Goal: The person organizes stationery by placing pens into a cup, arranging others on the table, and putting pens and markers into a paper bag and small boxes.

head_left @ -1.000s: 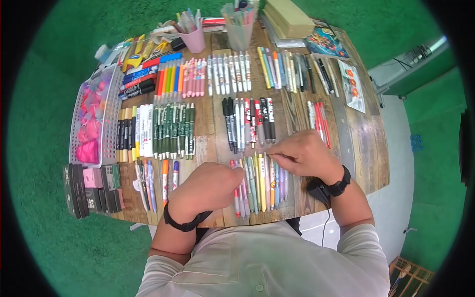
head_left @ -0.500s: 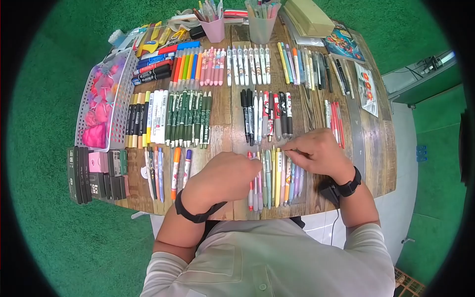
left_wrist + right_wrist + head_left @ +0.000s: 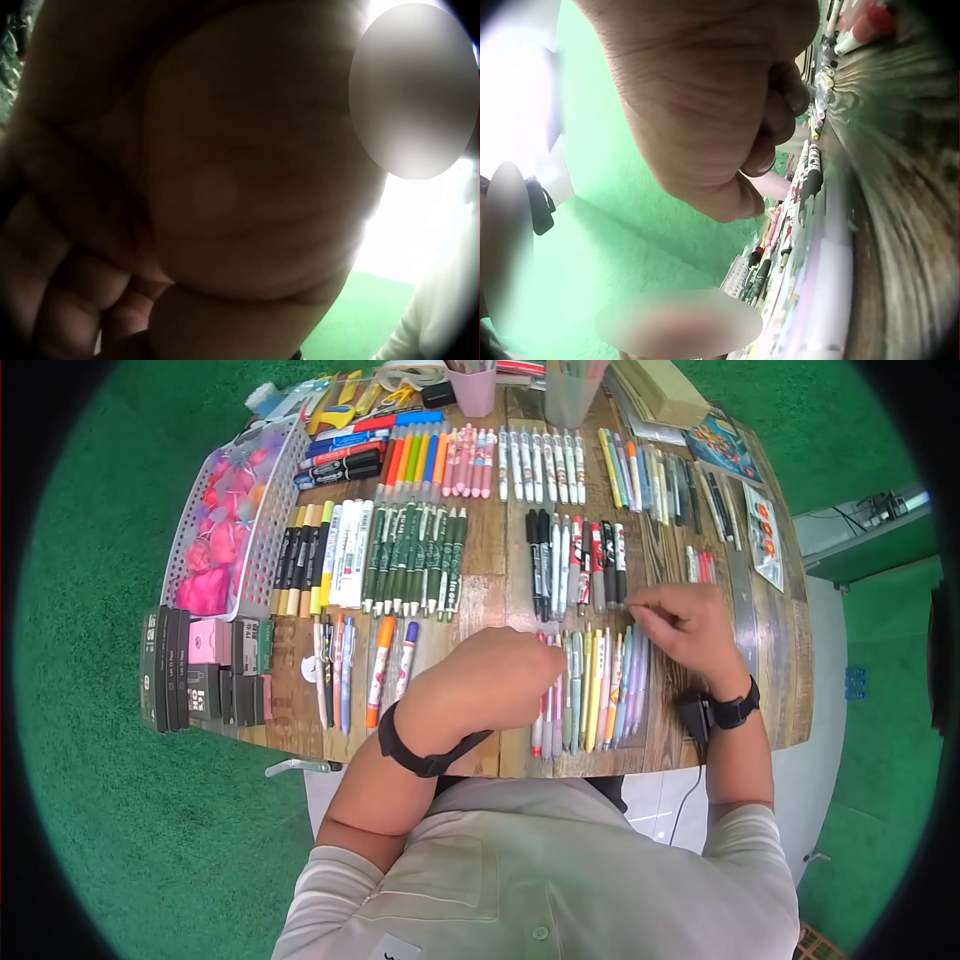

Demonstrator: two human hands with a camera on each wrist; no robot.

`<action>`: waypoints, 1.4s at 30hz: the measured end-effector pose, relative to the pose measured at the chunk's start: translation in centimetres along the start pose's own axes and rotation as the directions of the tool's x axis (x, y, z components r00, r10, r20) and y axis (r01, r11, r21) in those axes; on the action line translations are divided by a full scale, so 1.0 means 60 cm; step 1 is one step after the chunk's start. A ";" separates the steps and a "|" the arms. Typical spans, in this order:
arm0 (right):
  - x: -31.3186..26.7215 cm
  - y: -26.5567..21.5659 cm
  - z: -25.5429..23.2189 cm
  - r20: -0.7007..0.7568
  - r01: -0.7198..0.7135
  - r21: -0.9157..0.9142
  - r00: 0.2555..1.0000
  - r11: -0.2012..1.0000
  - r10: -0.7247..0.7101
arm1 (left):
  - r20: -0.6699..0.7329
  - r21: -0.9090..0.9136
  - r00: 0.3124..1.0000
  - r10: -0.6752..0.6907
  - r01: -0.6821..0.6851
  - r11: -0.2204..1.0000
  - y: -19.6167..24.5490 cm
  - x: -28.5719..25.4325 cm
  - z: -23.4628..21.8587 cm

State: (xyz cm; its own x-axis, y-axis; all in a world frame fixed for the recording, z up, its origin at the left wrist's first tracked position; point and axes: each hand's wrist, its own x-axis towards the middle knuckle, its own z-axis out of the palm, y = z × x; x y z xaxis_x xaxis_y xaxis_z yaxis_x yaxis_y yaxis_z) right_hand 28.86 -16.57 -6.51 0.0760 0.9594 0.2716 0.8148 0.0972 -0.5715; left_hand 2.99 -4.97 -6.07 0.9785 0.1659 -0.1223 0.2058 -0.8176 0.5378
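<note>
Both my hands are over the wooden surface, at a row of pastel pens lying side by side in the lower centre of the head view. My left hand covers the row's left end, back of the hand up. My right hand is at the row's upper right, beside the red and black pens of the middle row.

The head view hides my left fingertips; the left wrist view shows the fingers curled beneath a dark palm, but I can't tell whether they grasp a pen. The right wrist view shows what the head view doesn't: the underside of my right fingers, loosely bent and released, with pens lying beyond.

A pink cup and a clear cup are cut off at the top of the head view. The left wrist view is too dark for detail, and pale blurred ovals cover parts of both wrist views.
</note>
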 end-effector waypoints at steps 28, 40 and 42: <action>0.000 0.019 -0.011 -0.048 -0.125 -0.022 0.991 0.992 0.124 | -0.019 0.044 0.999 -0.028 0.029 0.999 0.008 -0.008 -0.012; 0.003 0.024 -0.006 -0.056 -0.159 -0.020 0.986 0.987 0.157 | -0.241 0.030 0.970 0.042 -0.036 0.999 0.014 -0.006 -0.016; 0.003 0.026 -0.006 -0.069 -0.149 -0.014 0.987 0.989 0.148 | -0.306 0.025 0.949 0.078 -0.074 0.997 0.017 -0.006 -0.014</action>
State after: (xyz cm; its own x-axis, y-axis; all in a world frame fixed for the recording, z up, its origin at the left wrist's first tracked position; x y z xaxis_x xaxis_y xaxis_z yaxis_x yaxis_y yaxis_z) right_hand 30.31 -16.33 -7.07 0.2350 0.9428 0.2365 0.8023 -0.0508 -0.5948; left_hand 2.85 -5.39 -4.78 0.9478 0.2624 0.1812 0.1325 -0.8409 0.5247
